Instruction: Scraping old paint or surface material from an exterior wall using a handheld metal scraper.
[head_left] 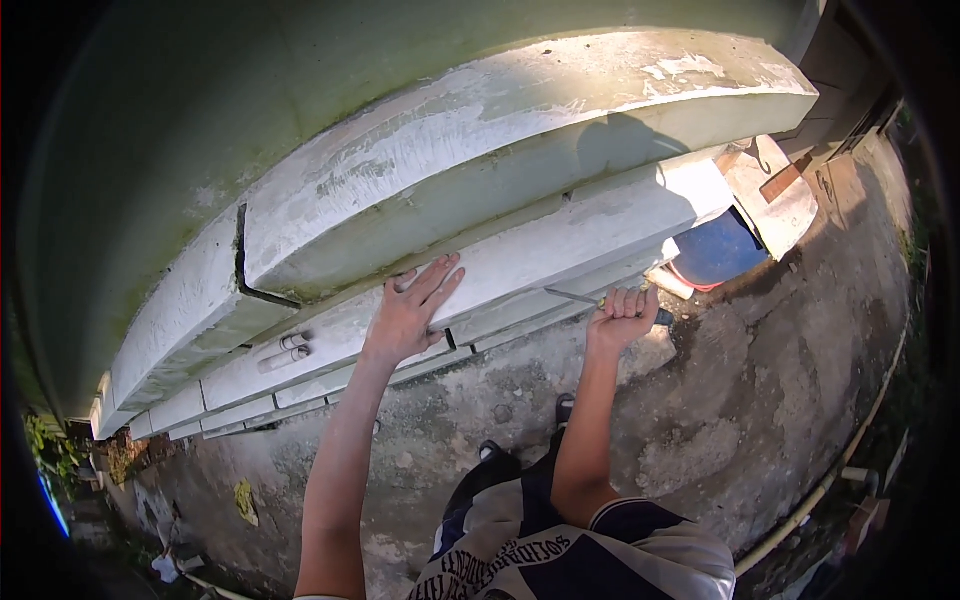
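Note:
My left hand point(402, 325) lies on the pale top of a lower concrete block point(520, 245), fingers spread and holding nothing. To its right, my right hand point(623, 314) is closed round a hand tool with a dark handle point(664, 318). A thin, straight metal shaft point(570, 295) sticks out of that fist to the left, toward the stacked blocks; its exact kind is hard to make out. Above both hands runs a thick upper block point(400, 170) with worn white patches. Two short grey cylinders point(287, 352) rest on the ledge left of my left hand.
A dark gap point(241, 250) splits the upper row at the left. Past the right end of the blocks is a blue container point(715, 250), beside a pale, dusty board point(775, 195). A long pale pipe point(830, 480) borders the stained concrete floor point(690, 440) at the right.

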